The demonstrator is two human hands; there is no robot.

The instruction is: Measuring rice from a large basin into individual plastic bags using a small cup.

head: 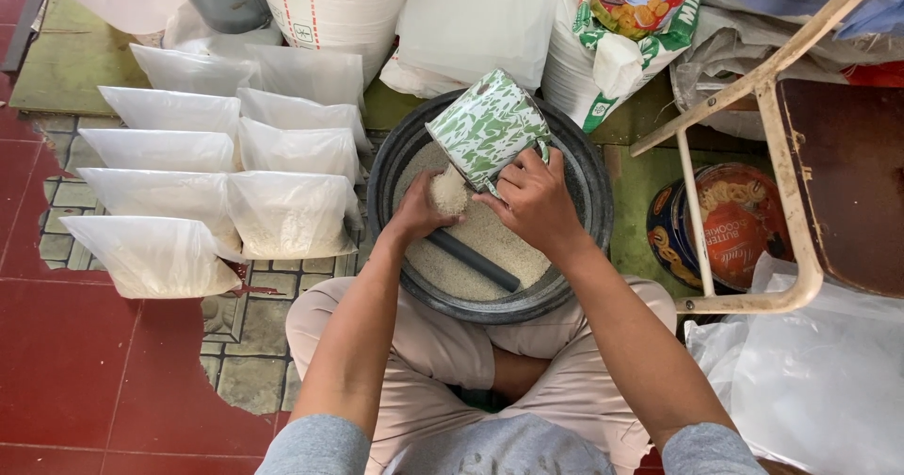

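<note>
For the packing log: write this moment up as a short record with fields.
Setting: person seated cross-legged on a tiled floor
Right hand: grips the green-and-white mug, tilted, by its handle
Left hand: at the mug's mouth, on the rice
Basin: dark, round, holds rice and a dark tube
Filled bags: clear, in rows to the left
Tin: round, under a chair

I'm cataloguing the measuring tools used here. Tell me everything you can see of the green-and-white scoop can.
The scoop can is a boxy container, apparently metal, white with a green leafy pattern. It lies tilted, mouth down toward the rice in the dark round basin. The right hand grips its lower edge; the left hand cups rice at its mouth. Its inside is hidden.
</note>
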